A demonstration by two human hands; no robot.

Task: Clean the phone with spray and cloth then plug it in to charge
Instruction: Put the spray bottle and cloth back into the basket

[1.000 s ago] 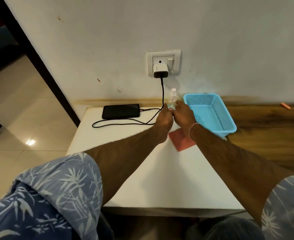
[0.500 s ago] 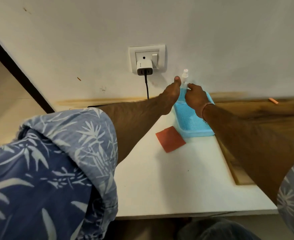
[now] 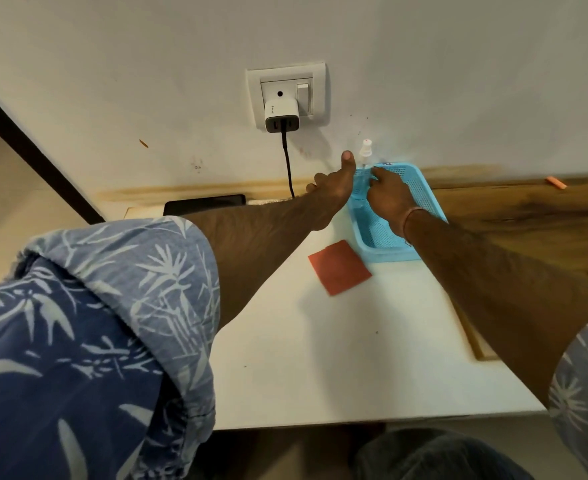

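A small clear spray bottle with a white nozzle stands upright in the far left corner of the blue basket. My right hand is closed around its body. My left hand lies against the bottle's left side with the thumb raised and the fingers spread away from it. The black phone lies flat at the back left of the white table, mostly hidden by my left arm. A red cloth lies flat just in front of the basket. A white charger sits in the wall socket, its black cable hanging down.
A wooden surface adjoins the table on the right, with a small orange object at the wall. The wall stands directly behind the basket. A dark door frame runs along the left.
The spray bottle went from the table beside the basket to the basket's far left corner, both hands going with it. My left thumb has lifted off the bottle. My head came closer.
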